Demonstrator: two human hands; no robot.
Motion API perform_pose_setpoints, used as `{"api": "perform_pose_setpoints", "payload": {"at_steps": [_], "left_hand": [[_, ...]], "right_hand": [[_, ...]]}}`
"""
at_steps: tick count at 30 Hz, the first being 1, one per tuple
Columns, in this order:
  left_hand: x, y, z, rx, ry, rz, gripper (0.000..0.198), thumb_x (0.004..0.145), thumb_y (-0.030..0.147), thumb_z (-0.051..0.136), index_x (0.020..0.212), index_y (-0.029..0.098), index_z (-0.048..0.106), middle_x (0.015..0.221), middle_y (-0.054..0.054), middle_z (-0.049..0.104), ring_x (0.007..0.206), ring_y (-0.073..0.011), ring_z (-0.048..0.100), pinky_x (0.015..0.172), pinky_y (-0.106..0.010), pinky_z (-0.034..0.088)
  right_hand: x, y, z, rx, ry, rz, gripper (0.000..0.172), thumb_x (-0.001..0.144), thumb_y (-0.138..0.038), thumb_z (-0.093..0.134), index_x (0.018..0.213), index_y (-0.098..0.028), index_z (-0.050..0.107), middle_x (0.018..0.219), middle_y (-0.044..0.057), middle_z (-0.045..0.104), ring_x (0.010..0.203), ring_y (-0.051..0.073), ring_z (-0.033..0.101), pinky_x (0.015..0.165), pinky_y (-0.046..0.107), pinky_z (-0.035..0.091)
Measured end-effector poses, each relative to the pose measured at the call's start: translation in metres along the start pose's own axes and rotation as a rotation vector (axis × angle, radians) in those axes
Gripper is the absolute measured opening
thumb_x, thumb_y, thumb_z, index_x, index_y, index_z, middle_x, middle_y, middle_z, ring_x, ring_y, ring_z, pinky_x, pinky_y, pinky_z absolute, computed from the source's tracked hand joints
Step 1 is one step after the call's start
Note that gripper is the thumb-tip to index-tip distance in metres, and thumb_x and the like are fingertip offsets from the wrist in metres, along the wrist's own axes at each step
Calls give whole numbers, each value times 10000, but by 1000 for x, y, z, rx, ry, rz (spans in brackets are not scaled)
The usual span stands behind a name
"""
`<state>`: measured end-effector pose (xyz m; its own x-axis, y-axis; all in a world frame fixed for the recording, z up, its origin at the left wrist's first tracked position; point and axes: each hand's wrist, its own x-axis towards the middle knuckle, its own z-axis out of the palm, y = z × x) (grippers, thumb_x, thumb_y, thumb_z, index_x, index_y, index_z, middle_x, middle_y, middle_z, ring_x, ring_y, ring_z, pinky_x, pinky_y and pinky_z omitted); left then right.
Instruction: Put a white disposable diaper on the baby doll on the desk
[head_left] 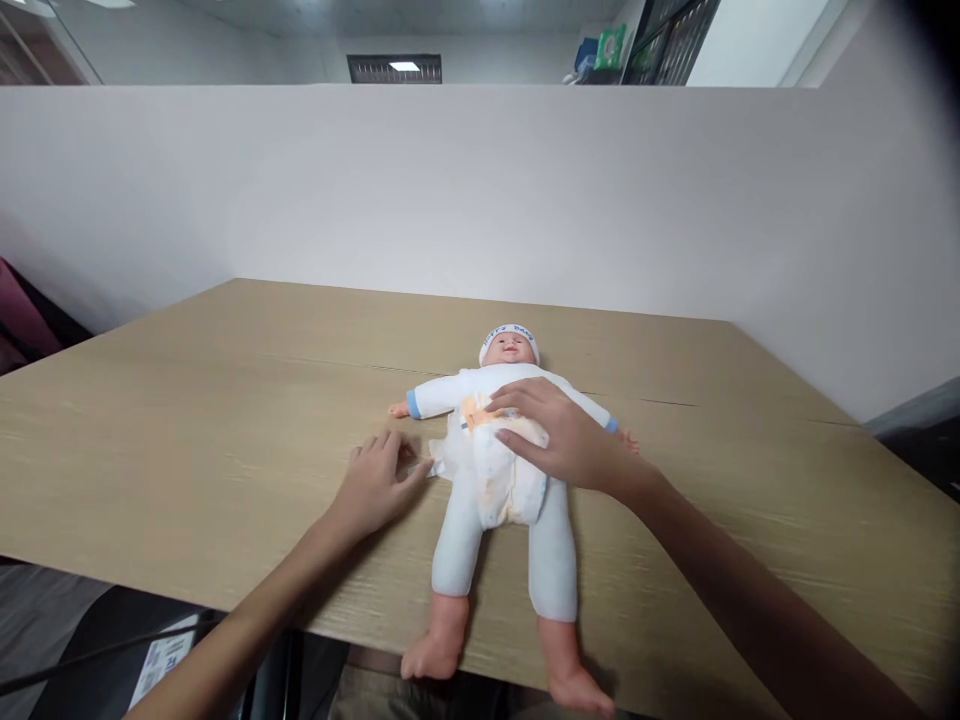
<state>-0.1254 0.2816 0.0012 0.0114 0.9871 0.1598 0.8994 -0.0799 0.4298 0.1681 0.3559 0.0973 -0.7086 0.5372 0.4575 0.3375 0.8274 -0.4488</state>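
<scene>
A baby doll [504,380] in a white suit and white cap lies on its back, feet toward me. A white diaper [499,480] with an orange print on its waistband covers its hips. On the left, a side tab [441,458] of the diaper sticks out over the table. My left hand [381,482] has its fingers curled and its thumb on the end of that tab. Over the diaper's front rests my right hand [559,435], fingers stretched out and apart, hiding part of the waistband and the doll's belly.
The wooden table [225,430] has its near edge under the doll's feet. A white partition [450,190] rises behind it. A black chair with a label [165,655] stands at the lower left. Dark red and black items [30,315] are at the far left.
</scene>
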Motion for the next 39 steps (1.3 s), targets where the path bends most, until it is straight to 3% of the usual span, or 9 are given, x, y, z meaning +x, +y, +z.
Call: {"api": "perform_pose_setpoints", "payload": {"at_steps": [4,7,9,13,17,22,28,35,39], "left_hand": [[4,9,2,-10,-73,66,326,958,534,566,906,216,614,991,-68,639,1011,-303,579,910,-431,402],[12,10,-2,-117,-122,58,328,947,506,568,819,208,613,931,-55,626,943,-275,563,878,-399,397],[17,9,-8,-323,-197,22,387,961,537,536,769,203,581,814,-22,584,819,-227,533,802,-353,391],[24,14,-18,-820,-312,-83,470,949,619,549,742,197,521,719,22,484,690,-161,442,683,-295,348],[32,28,-15,-998,-300,-92,466,918,621,621,768,183,567,742,12,501,722,-157,459,705,-296,360],[44,45,-4,-1052,-260,-67,485,907,635,647,769,172,599,762,-2,558,726,-151,480,719,-298,393],[56,54,3,-1071,-299,-15,491,920,637,635,777,172,580,728,16,534,688,-135,470,684,-279,374],[63,59,15,-1098,-249,-24,494,910,628,661,751,183,518,667,48,446,612,-109,388,592,-259,281],[66,57,19,-1118,-233,-15,456,927,570,670,747,179,518,662,48,457,609,-103,391,593,-252,286]], "right_hand": [[23,10,19,-82,-243,-187,237,1003,-270,600,1213,-270,708,1316,63,704,1285,268,592,1183,478,366],[30,17,28,-123,-311,-207,214,982,-230,607,1151,-251,737,1206,62,739,1203,259,623,1145,472,392],[31,18,31,-135,-318,-202,200,970,-226,616,1124,-244,742,1154,59,744,1165,259,628,1130,476,398],[30,14,32,-148,-299,-181,170,953,-217,621,1066,-240,746,1136,60,740,1137,267,619,1126,496,398],[29,12,35,-148,-275,-171,156,935,-212,631,1035,-251,744,1137,61,726,1137,274,606,1147,508,392],[24,11,27,-78,-218,-150,177,948,-245,646,1109,-269,717,1234,66,692,1216,284,585,1151,487,401],[9,21,11,-70,4,14,213,955,-232,640,1165,-264,659,1184,66,719,1183,302,612,1080,486,423],[1,35,22,40,46,42,194,966,-226,613,1148,-261,669,1184,60,710,1147,295,587,1054,471,431],[1,37,26,56,59,41,198,986,-240,596,1164,-255,683,1189,63,707,1124,283,584,1049,465,418]]}}
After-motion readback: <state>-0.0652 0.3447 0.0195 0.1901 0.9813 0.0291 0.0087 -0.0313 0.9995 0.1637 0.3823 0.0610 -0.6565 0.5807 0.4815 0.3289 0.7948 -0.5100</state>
